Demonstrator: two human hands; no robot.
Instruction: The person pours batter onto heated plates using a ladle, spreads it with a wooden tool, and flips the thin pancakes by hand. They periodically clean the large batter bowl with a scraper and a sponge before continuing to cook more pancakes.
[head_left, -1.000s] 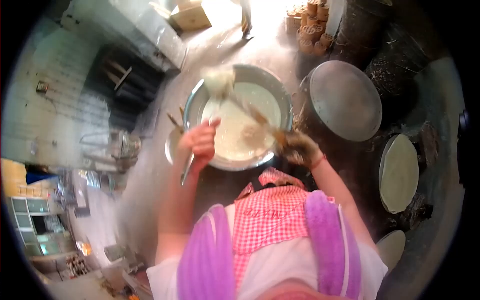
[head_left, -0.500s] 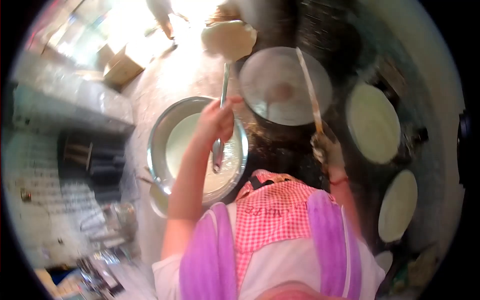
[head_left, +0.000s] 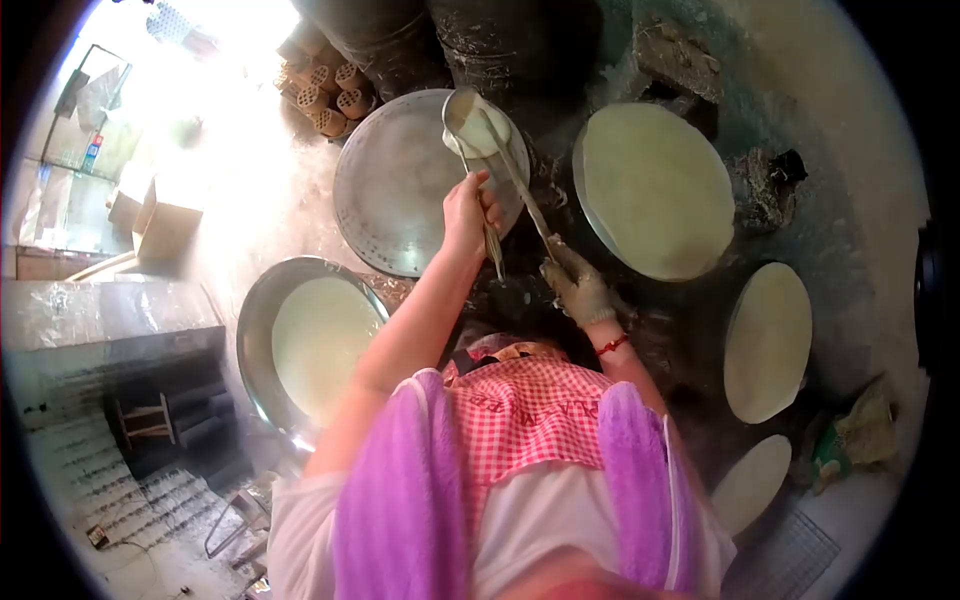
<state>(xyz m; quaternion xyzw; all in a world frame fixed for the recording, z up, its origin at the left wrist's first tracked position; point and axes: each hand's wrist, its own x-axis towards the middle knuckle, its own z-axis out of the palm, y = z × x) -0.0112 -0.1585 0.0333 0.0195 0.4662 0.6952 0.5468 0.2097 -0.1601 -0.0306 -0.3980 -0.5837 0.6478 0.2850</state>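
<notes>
My left hand [head_left: 467, 215] grips the handle of a metal ladle [head_left: 472, 128] full of pale batter, held over the right edge of a bare round griddle [head_left: 400, 190]. My right hand [head_left: 577, 283], coated in batter, holds a thin wooden stick [head_left: 517, 180] that reaches up to the ladle's bowl. A large metal basin [head_left: 262, 330] of the same batter stands at my lower left. I wear a pink checked apron and purple straps.
Three more round griddles carry spread batter: one at the upper right [head_left: 652, 190], one at the right [head_left: 766, 340], one at the lower right [head_left: 750, 484]. Honeycomb coal briquettes [head_left: 325, 95] are stacked at the back. A cardboard box [head_left: 165, 225] sits at the left.
My view has swung right, away from the basin. My left hand has carried the filled ladle from the basin over the bare griddle, and my right hand has brought the stick beside it.
</notes>
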